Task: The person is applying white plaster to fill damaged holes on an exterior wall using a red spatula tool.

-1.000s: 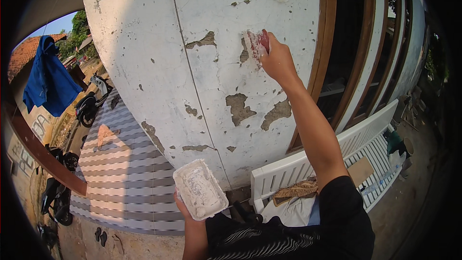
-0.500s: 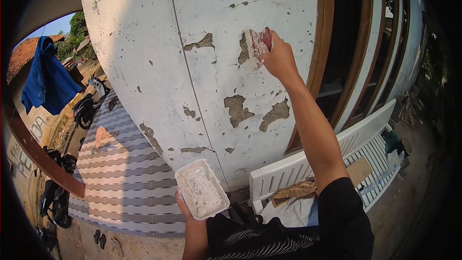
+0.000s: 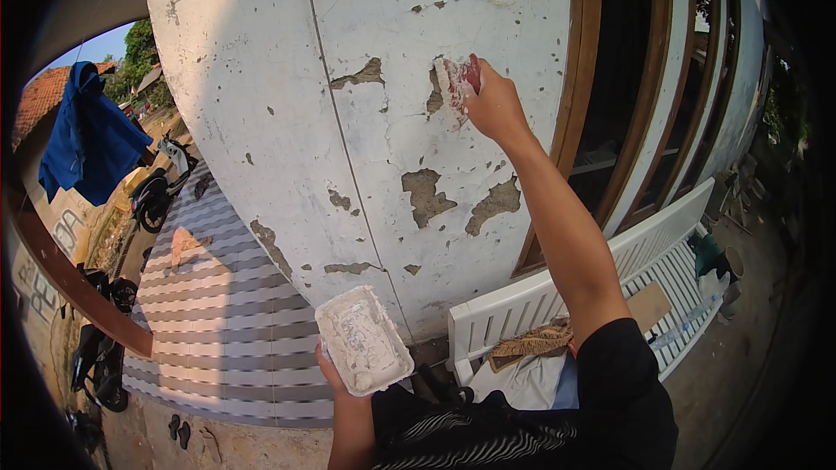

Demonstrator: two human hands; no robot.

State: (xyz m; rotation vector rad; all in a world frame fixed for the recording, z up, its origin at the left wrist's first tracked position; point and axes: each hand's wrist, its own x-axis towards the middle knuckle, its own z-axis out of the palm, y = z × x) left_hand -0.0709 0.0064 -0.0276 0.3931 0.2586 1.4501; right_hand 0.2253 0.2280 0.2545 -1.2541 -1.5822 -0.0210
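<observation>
At the lower centre of the frame, the left hand (image 3: 331,372) is clasped on the lower left side of a rectangular white tub (image 3: 392,325). The tub sits at a slant, its mouth facing the viewer. Its contents are a whitish paste (image 3: 361,339), which coats the floor and inner walls unevenly.

At the upper centre, the right hand (image 3: 495,106) is clenched on the grip of a red spreader (image 3: 456,91). White residue covers much of the blade. The spreader is positioned over the right side of a bare patch (image 3: 434,92) in the white wall (image 3: 266,52). Residue obscures the blade edge; contact with the wall appears likely but cannot be confirmed.

Caution: the following faults are possible.
- Spilled paste: caused by further tilting of the tub, which is gripped from one side only.
- Falling paste: caused by excess load on the blade. The white slatted bench (image 3: 498,313) and the patterned cloth (image 3: 533,344) on it, at lower right, could be soiled.
- Broken wall coating: caused by heavy blade pressure at the ragged margin of the patch.

Brown window frames (image 3: 592,61) stand at upper right. A blue garment (image 3: 91,144) hangs at upper left, with a parked motorcycle (image 3: 155,196) beyond it.
</observation>
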